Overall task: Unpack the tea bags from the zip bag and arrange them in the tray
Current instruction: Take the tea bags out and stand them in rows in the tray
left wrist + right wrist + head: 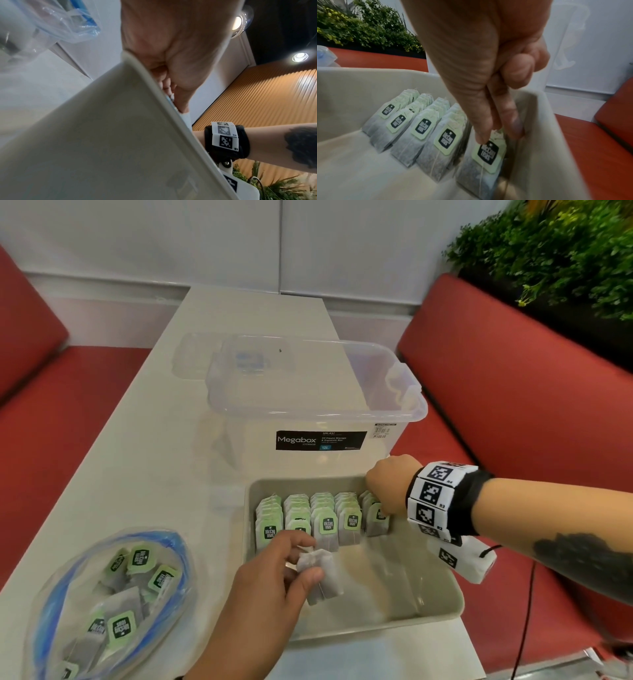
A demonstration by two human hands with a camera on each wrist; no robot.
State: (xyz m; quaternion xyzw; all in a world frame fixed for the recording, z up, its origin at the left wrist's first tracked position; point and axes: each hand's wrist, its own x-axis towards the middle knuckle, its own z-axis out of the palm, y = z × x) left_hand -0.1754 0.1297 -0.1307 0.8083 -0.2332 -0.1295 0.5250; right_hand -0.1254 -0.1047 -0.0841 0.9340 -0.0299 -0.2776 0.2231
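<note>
A beige tray lies near the table's front edge. Several rows of green-tagged tea bags stand against its far wall. My right hand reaches down at the far right corner, its thumb and fingers pinching the top of the front tea bag of the rightmost row. My left hand hovers over the tray's left part and pinches a loose tea bag, tag hidden. The clear zip bag with a blue seal lies open at the lower left, holding several tea bags.
A clear Megabox storage box stands right behind the tray, its lid lying further back. Red bench seats flank the narrow white table. A planter with greenery sits at the far right.
</note>
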